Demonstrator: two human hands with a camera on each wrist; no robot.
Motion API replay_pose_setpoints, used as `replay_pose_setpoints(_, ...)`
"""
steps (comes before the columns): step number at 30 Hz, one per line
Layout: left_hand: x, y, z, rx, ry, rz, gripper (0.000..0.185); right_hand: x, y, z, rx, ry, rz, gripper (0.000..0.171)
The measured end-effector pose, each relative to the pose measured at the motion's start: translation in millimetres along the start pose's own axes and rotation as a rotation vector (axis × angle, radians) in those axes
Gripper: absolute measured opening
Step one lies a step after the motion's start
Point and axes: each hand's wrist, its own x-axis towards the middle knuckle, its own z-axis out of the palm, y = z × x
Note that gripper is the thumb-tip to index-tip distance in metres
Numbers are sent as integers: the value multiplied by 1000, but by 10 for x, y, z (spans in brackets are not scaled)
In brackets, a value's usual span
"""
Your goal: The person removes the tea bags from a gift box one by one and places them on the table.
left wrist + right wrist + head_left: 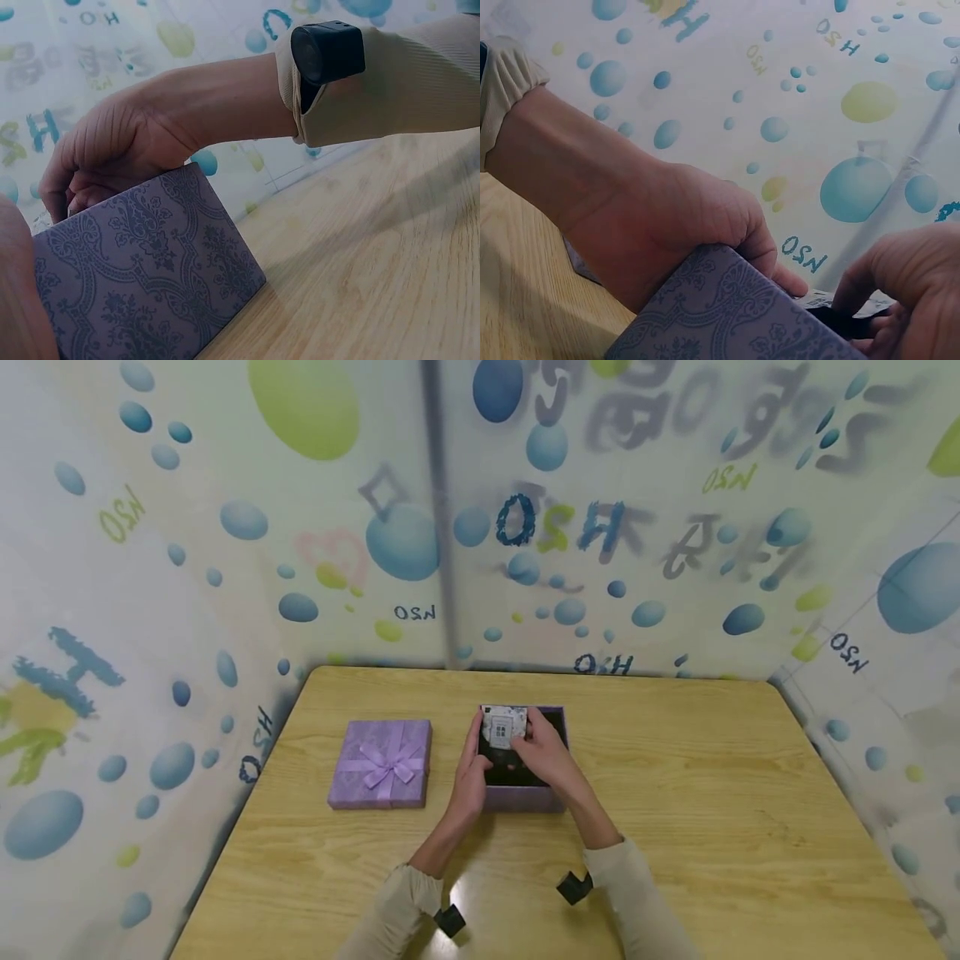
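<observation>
An open purple box (525, 800) with a dark inside stands on the table. A small square white-and-grey printed card (502, 720) with a framed label lies over its far left part; whether it is flat or thick I cannot tell. My right hand (551, 758) reaches over the box and pinches the card at its right edge, thumb on top. My left hand (469, 777) grips the box's left side, thumb over the rim and fingers along the outside up to the card. In the left wrist view the box's patterned wall (157, 262) hides the right fingertips.
A purple lid (382, 764) with a ribbon bow lies left of the box. The wooden table (712, 793) meets printed walls (660, 527) at the back and sides. Small black cameras (450, 921) sit at both sleeve cuffs.
</observation>
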Motion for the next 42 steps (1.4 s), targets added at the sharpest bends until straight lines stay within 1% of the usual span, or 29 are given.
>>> replay_pose_setpoints(6,-1,-9,-2,1,6,-10,85,20,4,-16,29,32,-19,38)
replay_pose_setpoints(11,-5,-11,2,6,8,-18,84,16,-25,-68,45,66,-18,37)
replay_pose_setpoints(17,-13,-7,3,6,4,-3,85,8,-81,-156,73,88,-21,37)
replay_pose_setpoints(23,-13,-6,9,29,16,-2,84,-2,-93,-289,62,113,-16,43)
replay_pose_setpoints(30,-15,-5,21,42,16,-7,84,-39,-126,-486,90,148,38,50)
replay_pose_setpoints(35,-14,-1,19,49,18,-5,83,-53,-127,-601,74,174,67,47)
replay_pose_setpoints(38,-7,8,21,55,23,-1,83,-50,-126,-651,62,182,60,46)
replay_pose_setpoints(42,1,14,23,57,31,1,83,-49,-115,-701,74,174,43,45)
